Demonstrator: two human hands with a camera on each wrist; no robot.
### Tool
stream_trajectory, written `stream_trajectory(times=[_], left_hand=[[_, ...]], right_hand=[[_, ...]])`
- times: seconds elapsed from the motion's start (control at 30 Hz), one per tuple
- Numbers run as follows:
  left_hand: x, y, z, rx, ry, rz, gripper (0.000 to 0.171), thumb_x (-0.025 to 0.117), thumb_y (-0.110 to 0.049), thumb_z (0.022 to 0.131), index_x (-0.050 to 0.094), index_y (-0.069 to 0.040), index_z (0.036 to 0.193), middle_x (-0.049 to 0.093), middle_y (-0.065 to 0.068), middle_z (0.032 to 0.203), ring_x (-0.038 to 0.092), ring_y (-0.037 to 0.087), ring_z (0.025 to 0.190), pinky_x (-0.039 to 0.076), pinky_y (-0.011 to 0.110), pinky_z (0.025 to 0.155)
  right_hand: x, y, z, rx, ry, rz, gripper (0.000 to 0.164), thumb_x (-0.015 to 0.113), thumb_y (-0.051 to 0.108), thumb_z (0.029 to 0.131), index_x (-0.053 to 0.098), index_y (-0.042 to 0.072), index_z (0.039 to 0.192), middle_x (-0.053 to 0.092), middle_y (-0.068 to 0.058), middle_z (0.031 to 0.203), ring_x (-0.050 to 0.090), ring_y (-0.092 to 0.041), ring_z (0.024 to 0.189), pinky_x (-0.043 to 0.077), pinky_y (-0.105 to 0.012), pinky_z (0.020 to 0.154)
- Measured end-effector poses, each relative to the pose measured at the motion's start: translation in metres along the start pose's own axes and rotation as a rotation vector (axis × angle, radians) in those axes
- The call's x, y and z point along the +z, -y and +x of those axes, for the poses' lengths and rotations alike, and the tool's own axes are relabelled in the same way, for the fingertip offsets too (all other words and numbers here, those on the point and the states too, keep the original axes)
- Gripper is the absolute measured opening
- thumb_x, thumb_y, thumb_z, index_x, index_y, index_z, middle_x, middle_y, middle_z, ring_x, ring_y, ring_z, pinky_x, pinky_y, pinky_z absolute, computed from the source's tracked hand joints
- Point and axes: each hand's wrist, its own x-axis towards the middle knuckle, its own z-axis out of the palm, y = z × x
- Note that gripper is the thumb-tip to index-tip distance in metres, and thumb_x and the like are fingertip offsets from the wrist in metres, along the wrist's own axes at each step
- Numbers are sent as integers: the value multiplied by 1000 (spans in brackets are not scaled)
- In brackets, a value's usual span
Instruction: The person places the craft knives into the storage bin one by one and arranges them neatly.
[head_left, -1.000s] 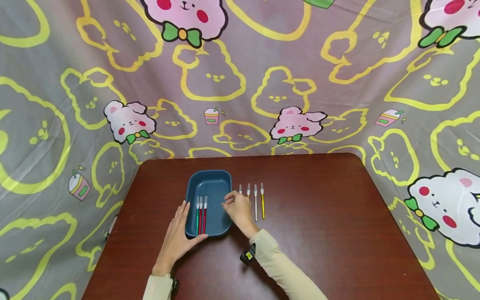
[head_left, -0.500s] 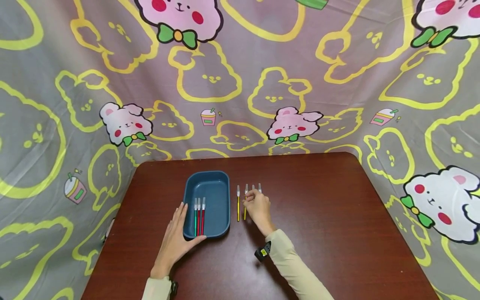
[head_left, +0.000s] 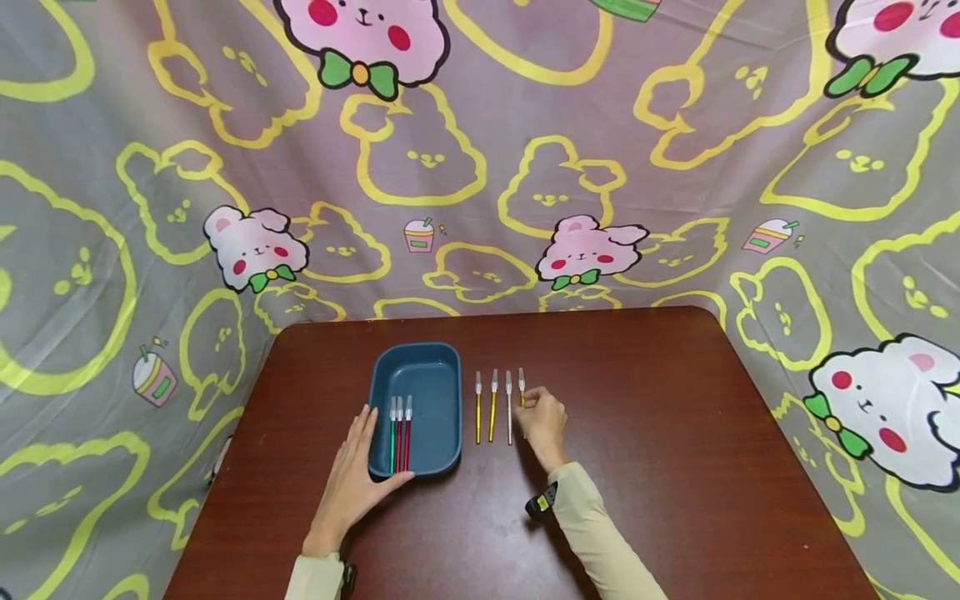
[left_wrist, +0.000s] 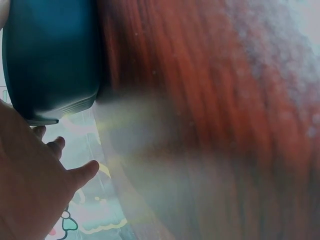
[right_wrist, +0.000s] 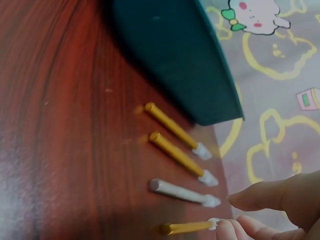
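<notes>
My left hand (head_left: 350,487) rests along the left side and near corner of a blue-grey tray (head_left: 438,454), fingers straight and thumb at the near rim. Inside the tray lie one green craft knife (head_left: 392,442) and two red craft knives (head_left: 407,442) with clear caps. Right of the tray, two yellow craft knives (head_left: 492,408) and a silver craft knife (head_left: 509,417) lie in a row. My right hand (head_left: 545,425) is at the rightmost yellow craft knife (right_wrist: 190,227). Its fingertips (right_wrist: 226,231) are by the cap, while the thumb (right_wrist: 250,196) stands apart from them.
All of this is on a dark red-brown wooden table (head_left: 660,450). A grey patterned curtain (head_left: 465,183) with cartoon bears stands behind and on both sides of the table. Both wrists wear black bands.
My right hand has moved rightward from the tray's right rim, across the row, to the rightmost yellow craft knife. My left hand has stayed on the tray.
</notes>
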Motion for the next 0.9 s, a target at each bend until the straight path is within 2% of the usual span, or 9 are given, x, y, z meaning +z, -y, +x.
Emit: stream_trajectory(times=[0.17, 0.53, 0.9], left_hand=[[0, 0, 0, 11, -6, -6, 126, 87, -62, 78, 15, -18, 171, 14, 14, 176, 19, 46, 158, 21, 75, 119], [1, 1, 1, 10, -4, -1, 126, 87, -62, 79, 14, -20, 172, 15, 15, 176, 17, 48, 158, 21, 77, 118], [2, 2, 0, 12, -8, -6, 126, 87, -62, 79, 13, -20, 172, 15, 16, 176, 18, 48, 158, 21, 77, 118]], right_hand=[[3, -9, -1, 14, 4, -4, 20, 87, -1, 79, 73, -3, 92, 77, -14, 84, 74, -37, 82, 56, -55, 82], [15, -23, -2, -13, -55, -54, 28, 90, 0, 75, 70, -4, 94, 70, -16, 85, 67, -41, 82, 54, -57, 78], [20, -24, -3, -13, -58, -105, 19, 87, -1, 75, 73, -1, 89, 73, -13, 81, 72, -41, 77, 57, -55, 71]])
